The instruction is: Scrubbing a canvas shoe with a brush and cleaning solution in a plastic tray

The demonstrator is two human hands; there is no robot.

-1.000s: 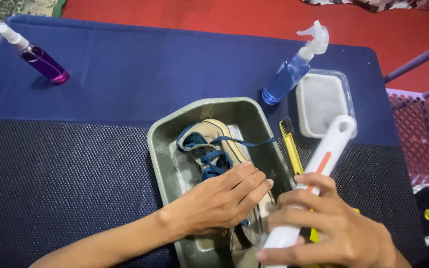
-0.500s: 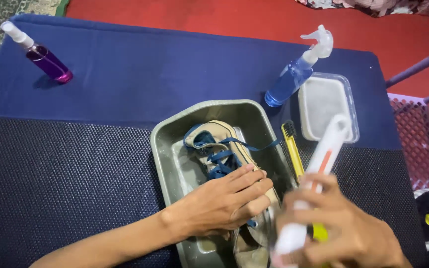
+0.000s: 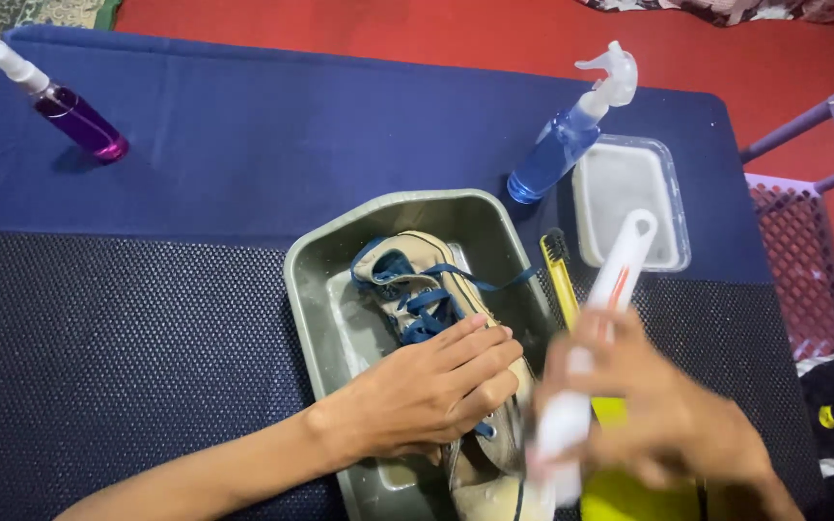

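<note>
Beige canvas sneaker with dark blue laces: lying lengthwise inside grey-green rectangular metal tray, toe toward lower edge of view. Left hand: laid flat over the sneaker's middle, fingers together and extended, pressing down rather than gripping. Right hand: motion-blurred, closed around lower end of white long-handled plastic brush with orange mark, handle slanting up and to the right, above tray's right rim. Yellow toothbrush with dark bristles: just beside tray's right wall, partly hidden under the right hand. Clear rectangular plastic container: near, beyond the brush tip. Blue trigger spray bottle: touching or just beside that container's left edge. Purple spray bottle: well apart, far left corner. Dark blue and black table mats: beneath all items.
</note>
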